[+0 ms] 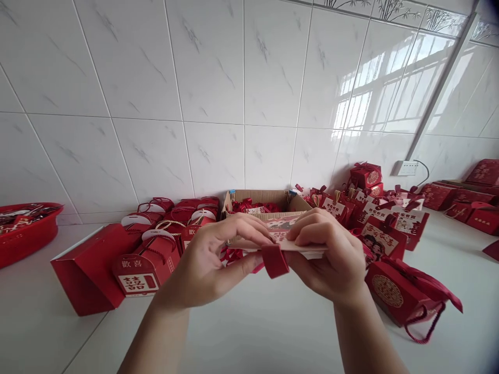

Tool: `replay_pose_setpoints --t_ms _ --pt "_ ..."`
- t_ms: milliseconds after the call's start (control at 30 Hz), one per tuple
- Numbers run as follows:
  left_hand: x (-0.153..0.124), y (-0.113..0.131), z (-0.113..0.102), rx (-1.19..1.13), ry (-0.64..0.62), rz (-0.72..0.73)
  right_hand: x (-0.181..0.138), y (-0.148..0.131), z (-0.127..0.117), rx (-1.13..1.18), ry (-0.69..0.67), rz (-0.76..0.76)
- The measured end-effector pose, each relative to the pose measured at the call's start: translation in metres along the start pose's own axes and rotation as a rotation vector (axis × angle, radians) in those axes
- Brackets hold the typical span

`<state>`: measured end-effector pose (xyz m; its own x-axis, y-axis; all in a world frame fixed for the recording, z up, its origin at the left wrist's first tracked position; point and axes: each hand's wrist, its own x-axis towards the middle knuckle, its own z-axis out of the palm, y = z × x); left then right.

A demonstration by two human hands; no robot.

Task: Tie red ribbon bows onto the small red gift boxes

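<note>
Between my two hands, above the white counter, is a flattened card gift box with red and pale printing, seen nearly edge on. A red tab sticks out toward me from its near edge. My left hand pinches the left side, thumb below and fingers on top. On the right side my right hand grips it with bent fingers above and the thumb near the tab. Behind the hands stands an open cardboard carton with red items in it, partly covered by my hands.
Red gift boxes with cord handles stand at the left, beside a larger red box. Far left is a red basin. Several printed gift bags and a red ribboned box fill the right. A tiled wall rises behind.
</note>
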<state>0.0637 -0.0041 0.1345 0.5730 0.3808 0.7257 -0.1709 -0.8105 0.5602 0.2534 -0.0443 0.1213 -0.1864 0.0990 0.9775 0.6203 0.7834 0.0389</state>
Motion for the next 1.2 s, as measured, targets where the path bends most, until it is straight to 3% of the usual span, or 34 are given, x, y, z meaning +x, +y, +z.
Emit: replay_pose_setpoints --t_ms 133,300,633,1200 --pt "0.003 -0.015 0.004 -0.086 0.068 0.073 -0.001 0.001 0.007 0.003 0.081 -0.059" --pt "0.004 -0.015 0.005 -0.059 0.078 0.163 0.001 0.001 0.012 0.135 0.169 -0.075" --pt "0.005 -0.007 -0.001 0.063 -0.01 0.239 0.005 -0.002 0.001 0.182 -0.064 -0.004" --pt "0.003 -0.011 -0.004 0.038 -0.042 0.202 0.005 -0.001 0.005 0.217 -0.087 -0.049"
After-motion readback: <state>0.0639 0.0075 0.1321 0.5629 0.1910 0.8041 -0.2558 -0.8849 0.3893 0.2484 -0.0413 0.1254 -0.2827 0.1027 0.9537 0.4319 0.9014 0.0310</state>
